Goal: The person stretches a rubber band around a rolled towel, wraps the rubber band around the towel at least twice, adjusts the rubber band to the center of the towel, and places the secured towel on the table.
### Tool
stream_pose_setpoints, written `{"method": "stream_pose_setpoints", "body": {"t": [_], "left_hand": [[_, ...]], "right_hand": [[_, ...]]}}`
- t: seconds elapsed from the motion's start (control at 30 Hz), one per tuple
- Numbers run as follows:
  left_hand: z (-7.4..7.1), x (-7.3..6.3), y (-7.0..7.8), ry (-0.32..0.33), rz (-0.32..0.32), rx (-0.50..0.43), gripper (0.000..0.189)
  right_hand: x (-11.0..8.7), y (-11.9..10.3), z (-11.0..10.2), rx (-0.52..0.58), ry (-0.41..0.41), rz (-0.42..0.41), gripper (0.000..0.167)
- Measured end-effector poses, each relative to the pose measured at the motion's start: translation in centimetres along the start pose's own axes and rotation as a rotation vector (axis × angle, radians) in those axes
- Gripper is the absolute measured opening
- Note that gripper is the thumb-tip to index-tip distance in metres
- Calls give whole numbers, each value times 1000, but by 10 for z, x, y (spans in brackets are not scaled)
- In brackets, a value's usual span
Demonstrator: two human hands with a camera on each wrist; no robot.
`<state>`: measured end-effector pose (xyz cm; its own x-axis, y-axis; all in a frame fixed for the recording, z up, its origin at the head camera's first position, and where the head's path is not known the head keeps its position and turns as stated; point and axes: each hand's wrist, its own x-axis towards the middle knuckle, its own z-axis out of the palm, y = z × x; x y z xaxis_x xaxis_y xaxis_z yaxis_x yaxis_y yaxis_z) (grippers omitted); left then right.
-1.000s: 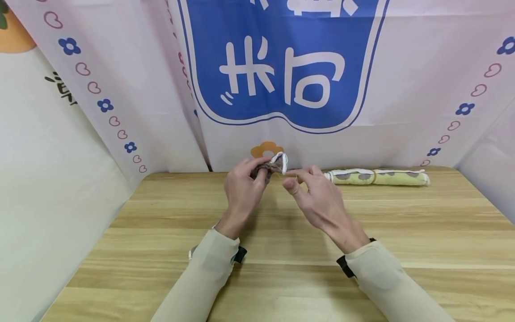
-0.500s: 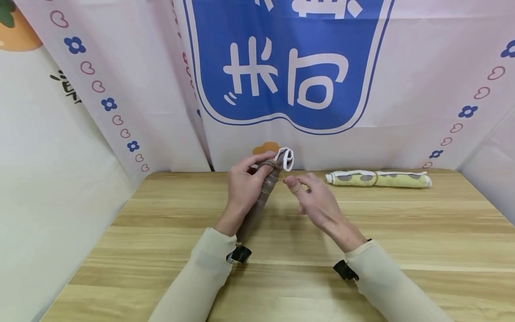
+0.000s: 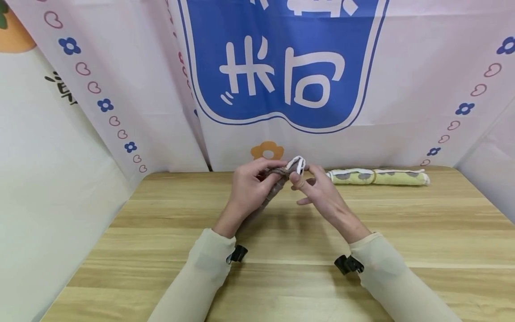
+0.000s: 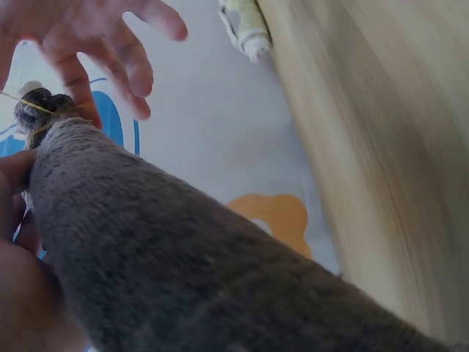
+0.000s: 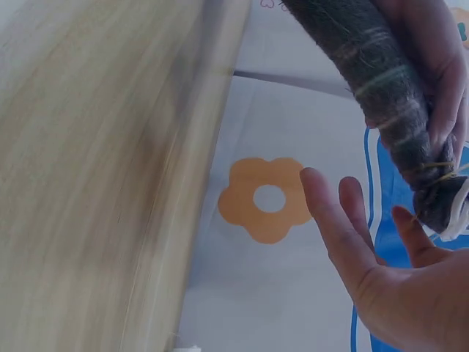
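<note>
A brown-grey rolled towel [image 3: 276,189] with a white-edged end [image 3: 299,163] slants up from below my left wrist. My left hand [image 3: 250,185] grips the roll just short of that end, thumb in front and fingers behind. A thin yellow rubber band [image 4: 29,103] circles the neck of the roll, and one strand runs out taut from it. My right hand [image 3: 319,188] has its thumb and index finger at either side of the white end, holding the stretched band there. Its other fingers [image 5: 333,220] are spread loosely beneath.
A yellow-green rolled towel with grey spots [image 3: 392,178], bound with a band, lies at the back right of the wooden table [image 3: 281,286]. A printed cloth backdrop [image 3: 225,138] hangs right behind the table's far edge.
My right hand was below and right of the towel's end half a second ago; it has moved up to that end. The towel's white end has shifted right and slightly down.
</note>
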<state>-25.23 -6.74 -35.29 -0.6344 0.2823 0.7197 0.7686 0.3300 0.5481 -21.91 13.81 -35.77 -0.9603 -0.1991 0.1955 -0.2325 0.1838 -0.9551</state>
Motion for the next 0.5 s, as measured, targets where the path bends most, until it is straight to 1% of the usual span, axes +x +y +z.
{"method": "stream_pose_setpoints", "body": {"t": [0.1,0.17,0.4,0.5], "left_hand": [[0,0,0,-34,80,91,16],[0,-1,0,-62,114,134,15],[0,-2,-1,-164,177,247,14],[1,-2,0,-205,189,297,14]], "right_hand": [[1,1,-2,-18,-2,-6,93],[1,1,-4,-28,-7,-5,93],[4,0,-12,-71,-40,10,83],[5,1,-14,-169,-60,13,83]]}}
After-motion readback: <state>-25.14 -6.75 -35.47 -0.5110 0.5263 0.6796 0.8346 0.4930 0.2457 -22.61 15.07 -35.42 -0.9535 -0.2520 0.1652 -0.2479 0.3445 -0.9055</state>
